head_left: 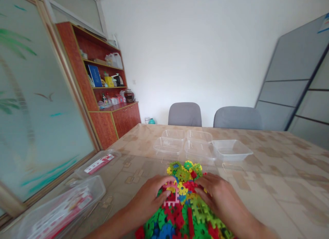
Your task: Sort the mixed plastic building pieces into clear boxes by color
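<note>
A heap of colourful plastic interlocking pieces, red, green, yellow and blue, lies on the table's near edge. My left hand rests on the heap's left side, fingers curved and spread over the pieces. My right hand lies on its right side in the same way. Neither hand grips a single piece that I can make out. Several empty clear plastic tubs stand in a cluster just beyond the heap.
The patterned table stretches far to the right. At the near left are a clear box with a red-and-white label and its lid. Two grey chairs stand behind the table. A red shelf cabinet lines the left wall.
</note>
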Action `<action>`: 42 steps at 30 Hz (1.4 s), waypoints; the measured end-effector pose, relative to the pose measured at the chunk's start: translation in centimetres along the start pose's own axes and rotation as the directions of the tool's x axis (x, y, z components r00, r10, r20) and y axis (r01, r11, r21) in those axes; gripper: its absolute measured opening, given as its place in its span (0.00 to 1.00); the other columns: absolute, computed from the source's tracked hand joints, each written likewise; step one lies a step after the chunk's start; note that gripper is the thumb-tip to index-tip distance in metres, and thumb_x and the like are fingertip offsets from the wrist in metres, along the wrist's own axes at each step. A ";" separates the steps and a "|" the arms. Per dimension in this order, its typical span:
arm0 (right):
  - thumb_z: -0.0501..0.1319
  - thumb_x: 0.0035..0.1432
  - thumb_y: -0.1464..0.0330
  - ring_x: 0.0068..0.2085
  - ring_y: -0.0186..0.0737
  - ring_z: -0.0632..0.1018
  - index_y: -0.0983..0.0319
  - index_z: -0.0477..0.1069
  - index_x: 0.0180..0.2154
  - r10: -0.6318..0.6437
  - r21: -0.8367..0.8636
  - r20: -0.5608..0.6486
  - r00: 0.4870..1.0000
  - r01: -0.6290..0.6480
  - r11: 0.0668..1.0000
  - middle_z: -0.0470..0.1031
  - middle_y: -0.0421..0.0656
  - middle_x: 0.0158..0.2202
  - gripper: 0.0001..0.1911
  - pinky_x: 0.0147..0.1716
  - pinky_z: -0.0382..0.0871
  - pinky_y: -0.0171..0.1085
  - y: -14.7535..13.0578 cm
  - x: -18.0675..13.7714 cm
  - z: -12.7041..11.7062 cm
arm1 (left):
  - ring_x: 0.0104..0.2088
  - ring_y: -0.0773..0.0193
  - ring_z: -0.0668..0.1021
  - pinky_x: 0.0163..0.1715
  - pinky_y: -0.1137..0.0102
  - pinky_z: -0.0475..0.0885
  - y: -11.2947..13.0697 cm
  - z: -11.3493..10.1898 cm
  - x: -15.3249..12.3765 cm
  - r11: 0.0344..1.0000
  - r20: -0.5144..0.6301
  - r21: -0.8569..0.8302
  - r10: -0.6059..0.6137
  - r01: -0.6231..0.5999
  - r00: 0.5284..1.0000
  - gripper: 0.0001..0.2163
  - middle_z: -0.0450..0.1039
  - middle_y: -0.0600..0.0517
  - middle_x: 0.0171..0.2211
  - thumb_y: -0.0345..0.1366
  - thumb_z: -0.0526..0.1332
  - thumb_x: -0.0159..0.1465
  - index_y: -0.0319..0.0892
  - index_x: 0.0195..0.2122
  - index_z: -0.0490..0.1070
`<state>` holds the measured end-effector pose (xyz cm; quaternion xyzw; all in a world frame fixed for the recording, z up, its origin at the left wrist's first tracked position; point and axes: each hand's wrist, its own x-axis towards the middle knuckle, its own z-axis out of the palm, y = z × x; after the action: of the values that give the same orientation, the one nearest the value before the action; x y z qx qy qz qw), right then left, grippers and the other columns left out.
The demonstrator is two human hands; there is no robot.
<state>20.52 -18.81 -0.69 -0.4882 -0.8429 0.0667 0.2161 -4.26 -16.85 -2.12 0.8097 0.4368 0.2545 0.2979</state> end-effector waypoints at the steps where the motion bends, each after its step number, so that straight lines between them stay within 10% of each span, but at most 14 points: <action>1: 0.56 0.64 0.68 0.34 0.42 0.76 0.59 0.71 0.32 0.001 -0.006 0.011 1.000 -0.001 1.000 0.75 0.40 0.31 0.08 0.34 0.64 0.37 -0.1 -0.1 0.0 | 0.52 0.58 0.73 0.54 0.67 0.64 -0.1 0.0 -0.1 0.996 -0.028 0.083 0.028 -0.025 0.999 0.16 0.73 0.51 0.52 0.35 0.57 0.65 0.47 0.54 0.69; 5: 0.62 0.58 0.65 0.38 0.45 0.76 0.60 0.72 0.36 -0.032 0.078 0.144 0.989 0.021 0.997 0.76 0.42 0.36 0.05 0.35 0.67 0.39 -0.4 -0.6 0.3 | 0.56 0.56 0.69 0.58 0.65 0.61 -0.2 -0.5 -0.3 0.970 0.026 0.223 0.097 -0.100 0.995 0.24 0.68 0.50 0.56 0.38 0.66 0.58 0.47 0.56 0.67; 9: 0.65 0.55 0.63 0.51 0.52 0.72 0.61 0.68 0.54 -0.021 0.149 0.229 0.973 -0.014 0.989 0.72 0.51 0.52 0.25 0.50 0.66 0.47 0.1 -1.1 0.9 | 0.55 0.53 0.68 0.58 0.62 0.61 -0.3 -0.6 -0.4 0.953 0.109 0.287 0.069 -0.098 0.992 0.34 0.68 0.50 0.56 0.39 0.73 0.50 0.49 0.58 0.65; 17: 0.63 0.55 0.56 0.65 0.56 0.57 0.64 0.56 0.64 0.042 0.200 0.425 0.904 -0.139 0.970 0.55 0.55 0.66 0.40 0.62 0.52 0.51 0.3 -0.9 0.6 | 0.53 0.55 0.72 0.54 0.64 0.65 -0.5 -0.5 -0.4 0.978 0.091 0.198 0.053 -0.071 0.994 0.28 0.70 0.48 0.54 0.43 0.65 0.60 0.48 0.61 0.62; 23: 0.66 0.52 0.59 0.63 0.57 0.60 0.64 0.62 0.61 0.005 0.258 0.389 0.921 -0.114 0.959 0.59 0.56 0.64 0.37 0.61 0.54 0.52 0.6 -0.7 0.5 | 0.54 0.54 0.71 0.55 0.62 0.65 -0.6 -0.6 -0.3 0.985 0.081 0.162 0.040 -0.053 0.996 0.27 0.69 0.48 0.55 0.42 0.63 0.61 0.50 0.62 0.60; 30: 0.69 0.49 0.59 0.51 0.53 0.73 0.64 0.70 0.51 0.009 0.346 0.076 0.997 -0.035 0.938 0.71 0.54 0.51 0.29 0.51 0.67 0.48 0.6 1.0 1.4 | 0.53 0.54 0.73 0.54 0.62 0.65 -0.6 0.6 -0.2 0.996 0.051 0.084 -0.018 0.013 0.999 0.36 0.69 0.47 0.55 0.40 0.69 0.56 0.50 0.64 0.55; 36: 0.70 0.44 0.66 0.53 0.53 0.71 0.62 0.64 0.58 -0.030 0.378 0.139 0.990 -0.025 0.926 0.68 0.53 0.56 0.38 0.50 0.68 0.46 -0.5 1.0 3.4 | 0.57 0.51 0.69 0.57 0.60 0.62 -0.2 0.7 -0.1 0.984 0.098 0.177 -0.015 -0.003 0.995 0.44 0.65 0.46 0.59 0.40 0.73 0.49 0.50 0.65 0.53; 42: 0.60 0.54 0.73 0.38 0.43 0.77 0.60 0.74 0.44 0.007 0.266 0.089 0.996 -0.031 0.964 0.77 0.45 0.41 0.14 0.40 0.70 0.39 1.7 1.7 0.5 | 0.57 0.48 0.68 0.58 0.57 0.61 1.1 0.3 0.0 0.958 0.141 0.284 -0.010 -0.030 0.990 0.41 0.66 0.47 0.59 0.47 0.73 0.47 0.49 0.62 0.60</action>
<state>20.92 -16.49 -1.19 -0.4592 -0.8302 0.2029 0.2422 -3.50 -17.41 -1.54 0.8624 0.4427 0.1325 0.2069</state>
